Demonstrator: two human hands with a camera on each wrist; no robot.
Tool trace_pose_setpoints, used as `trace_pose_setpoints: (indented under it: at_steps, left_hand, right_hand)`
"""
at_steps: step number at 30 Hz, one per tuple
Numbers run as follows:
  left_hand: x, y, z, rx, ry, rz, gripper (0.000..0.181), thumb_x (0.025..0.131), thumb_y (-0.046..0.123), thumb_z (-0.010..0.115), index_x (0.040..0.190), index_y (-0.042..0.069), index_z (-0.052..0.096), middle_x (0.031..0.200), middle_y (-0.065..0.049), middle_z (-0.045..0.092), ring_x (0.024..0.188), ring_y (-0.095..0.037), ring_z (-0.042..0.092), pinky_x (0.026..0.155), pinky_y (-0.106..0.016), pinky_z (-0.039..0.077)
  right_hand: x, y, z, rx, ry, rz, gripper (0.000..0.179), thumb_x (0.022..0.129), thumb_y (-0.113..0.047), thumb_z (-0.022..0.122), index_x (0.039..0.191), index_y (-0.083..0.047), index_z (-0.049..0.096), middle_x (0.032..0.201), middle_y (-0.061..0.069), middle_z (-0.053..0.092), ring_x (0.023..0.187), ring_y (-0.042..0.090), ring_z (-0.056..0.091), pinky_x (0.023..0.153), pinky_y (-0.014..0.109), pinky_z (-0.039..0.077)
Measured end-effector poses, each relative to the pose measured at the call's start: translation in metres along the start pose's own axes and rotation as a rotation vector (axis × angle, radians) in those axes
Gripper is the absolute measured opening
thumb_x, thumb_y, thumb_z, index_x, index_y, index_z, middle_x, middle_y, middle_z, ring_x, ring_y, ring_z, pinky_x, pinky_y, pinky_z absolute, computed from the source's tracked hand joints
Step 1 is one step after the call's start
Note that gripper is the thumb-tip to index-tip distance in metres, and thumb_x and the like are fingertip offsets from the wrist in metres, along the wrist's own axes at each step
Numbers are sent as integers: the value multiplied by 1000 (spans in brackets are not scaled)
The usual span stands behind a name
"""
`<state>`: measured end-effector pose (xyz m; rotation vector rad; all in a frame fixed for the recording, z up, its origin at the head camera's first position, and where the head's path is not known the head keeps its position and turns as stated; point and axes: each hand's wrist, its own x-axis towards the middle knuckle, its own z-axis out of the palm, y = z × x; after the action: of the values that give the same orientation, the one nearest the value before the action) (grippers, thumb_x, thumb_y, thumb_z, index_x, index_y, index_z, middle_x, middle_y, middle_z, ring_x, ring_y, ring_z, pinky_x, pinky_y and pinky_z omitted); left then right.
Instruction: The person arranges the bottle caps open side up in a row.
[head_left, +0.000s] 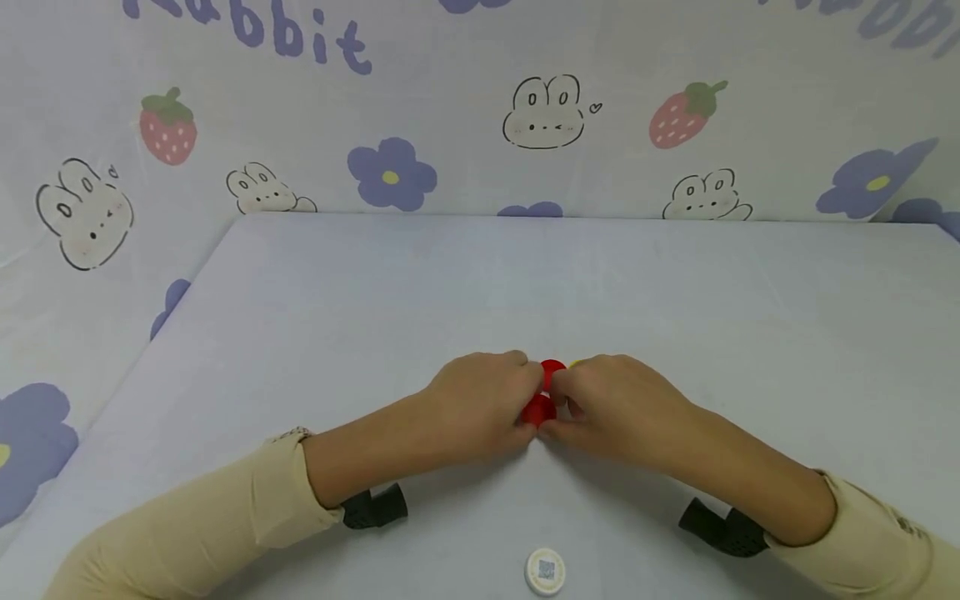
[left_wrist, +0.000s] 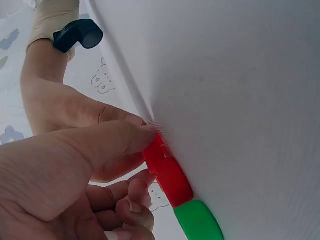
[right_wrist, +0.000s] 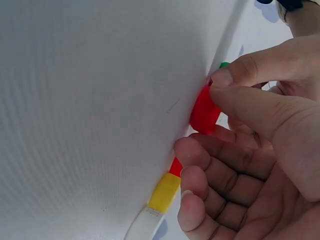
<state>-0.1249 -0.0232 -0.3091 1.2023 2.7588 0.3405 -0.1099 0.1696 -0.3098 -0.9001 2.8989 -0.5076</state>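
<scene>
Both hands meet over a group of small round plastic caps on the white table. My left hand (head_left: 483,400) and my right hand (head_left: 618,408) pinch the nearer red cap (head_left: 538,411) from opposite sides, thumbs almost touching. Just beyond it lies another red cap (head_left: 552,367), partly behind the fingers. Past the red ones, the left wrist view shows a green ribbed cap (left_wrist: 202,222). A yellow cap (right_wrist: 164,193) and a white piece (right_wrist: 145,224) with small print appear in the right wrist view. The right hand's other fingers curl loosely.
A white round disc (head_left: 545,572) with a printed square code lies near the table's front edge. Black wrist mounts (head_left: 375,506) hang below both sleeves. Behind the table (head_left: 480,283) hangs a cloth (head_left: 465,108) printed with rabbits, strawberries and flowers.
</scene>
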Motion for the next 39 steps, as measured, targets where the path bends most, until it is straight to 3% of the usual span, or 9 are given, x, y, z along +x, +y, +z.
trace_pose_setpoints:
  at_steps: [13, 23, 27, 31, 35, 39]
  left_hand:
    - [0, -1, 4, 38, 33, -7, 15, 91, 13, 73, 91, 8, 59, 79, 0, 52, 69, -13, 51, 61, -24, 43]
    - [-6, 1, 4, 69, 25, -4, 23, 90, 17, 76, 105, 7, 64, 93, -2, 62, 77, -14, 58, 71, -25, 49]
    - [-12, 6, 0, 100, -23, -30, 26, 90, 21, 78, 110, 9, 65, 97, 1, 62, 79, -13, 58, 71, -25, 51]
    - [-20, 15, -4, 96, -116, -37, 31, 90, 24, 79, 116, 14, 67, 104, 4, 64, 86, -11, 60, 73, -24, 53]
    - [-31, 22, -4, 24, -230, -14, 33, 88, 28, 81, 117, 18, 69, 109, 7, 64, 92, -7, 59, 77, -24, 52]
    - [-41, 26, 0, -21, -294, 40, 33, 86, 32, 83, 114, 22, 69, 102, 11, 61, 85, -4, 56, 75, -22, 49]
  right_hand:
    - [0, 0, 2, -50, 23, 6, 31, 85, -20, 84, 68, -18, 59, 57, -9, 43, 54, 8, 39, 51, 25, 32]
    - [-9, 2, 1, -65, 46, -6, 19, 84, -22, 85, 78, -17, 69, 58, -11, 43, 56, 7, 39, 52, 25, 33]
    - [-16, -1, -1, -72, 12, 7, 16, 84, -27, 85, 85, -18, 73, 66, -13, 52, 62, 7, 47, 56, 26, 41]
    - [-27, -3, -3, -62, -40, -11, 14, 85, -30, 84, 89, -22, 73, 74, -18, 58, 68, 4, 53, 63, 27, 48]
    - [-41, -4, -1, -8, -113, -64, 12, 88, -31, 82, 92, -28, 72, 77, -22, 56, 71, 1, 52, 65, 26, 49]
    - [-54, -8, 7, 43, -140, -128, 11, 90, -33, 80, 94, -29, 71, 79, -24, 54, 72, -1, 51, 66, 26, 49]
